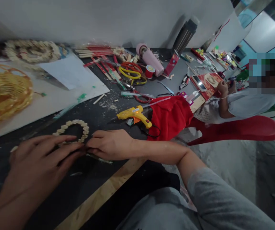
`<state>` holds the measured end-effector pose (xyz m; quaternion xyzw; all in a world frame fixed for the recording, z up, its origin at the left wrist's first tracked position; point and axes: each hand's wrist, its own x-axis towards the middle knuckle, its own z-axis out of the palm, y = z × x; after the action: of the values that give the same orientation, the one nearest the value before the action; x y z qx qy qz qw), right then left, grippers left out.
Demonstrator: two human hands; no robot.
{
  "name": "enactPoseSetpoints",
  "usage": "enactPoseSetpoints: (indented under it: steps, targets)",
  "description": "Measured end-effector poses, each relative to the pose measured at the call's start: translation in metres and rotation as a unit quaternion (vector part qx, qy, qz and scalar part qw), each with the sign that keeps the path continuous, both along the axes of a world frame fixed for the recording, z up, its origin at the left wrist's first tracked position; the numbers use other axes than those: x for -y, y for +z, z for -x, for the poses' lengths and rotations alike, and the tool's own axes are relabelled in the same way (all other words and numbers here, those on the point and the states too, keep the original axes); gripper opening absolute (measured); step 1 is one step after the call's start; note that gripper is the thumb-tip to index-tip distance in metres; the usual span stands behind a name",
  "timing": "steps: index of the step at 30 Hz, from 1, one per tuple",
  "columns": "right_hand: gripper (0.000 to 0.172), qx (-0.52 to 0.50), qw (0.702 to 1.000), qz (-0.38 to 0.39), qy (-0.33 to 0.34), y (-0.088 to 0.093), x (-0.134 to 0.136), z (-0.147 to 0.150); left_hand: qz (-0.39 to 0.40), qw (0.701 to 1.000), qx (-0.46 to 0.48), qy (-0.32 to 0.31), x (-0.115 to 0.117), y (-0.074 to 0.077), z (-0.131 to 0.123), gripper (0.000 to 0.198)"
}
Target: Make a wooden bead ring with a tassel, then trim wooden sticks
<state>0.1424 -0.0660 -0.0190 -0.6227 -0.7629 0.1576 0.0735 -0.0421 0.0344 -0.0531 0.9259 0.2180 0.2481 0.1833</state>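
A curved string of small pale pieces, loop-shaped, lies on the dark tabletop just beyond my hands. My left hand reaches over its near side, thumb and fingertips closed at its right end. There my right hand meets it, its fingers curled and pinched on the same end; the exact grip is hidden between the fingertips. A thin greenish strip sticks out beneath my right hand. Just past that hand, a yellow hot glue gun with an orange light lies on its side, a clear glue stick behind it.
Red cloth lies at the table's right edge. Behind are red-wrapped sticks, a pink bottle, pliers and a white sheet. A yellow woven piece sits left. A co-worker sits at right beside a red chair.
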Motion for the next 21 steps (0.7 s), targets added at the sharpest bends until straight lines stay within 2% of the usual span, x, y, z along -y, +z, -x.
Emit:
enactPoseSetpoints:
  steps: [2, 5, 10, 13, 21]
  targets:
    - [0.017, 0.004, 1.0, -0.014, -0.008, -0.002, -0.001, 0.0, -0.004, 1.0, 0.003, 0.03, 0.002, 0.004, -0.003, 0.022]
    - [0.019, -0.001, 1.0, -0.021, 0.0, -0.003, 0.001, -0.003, 0.009, 0.999, 0.016, 0.03, 0.003, 0.01, -0.005, 0.019]
    - [0.04, -0.01, 0.998, -0.036, 0.042, 0.002, 0.011, -0.009, -0.016, 0.999, -0.017, 0.023, 0.006, 0.015, 0.001, 0.022]
    - [0.047, 0.015, 0.999, -0.037, 0.035, 0.001, 0.019, -0.007, -0.013, 0.998, -0.048, 0.032, 0.01, 0.017, 0.006, 0.018]
    - [0.017, 0.03, 0.995, -0.084, 0.048, -0.007, 0.024, -0.001, 0.04, 0.995, -0.086, 0.019, 0.009, 0.016, 0.013, 0.009]
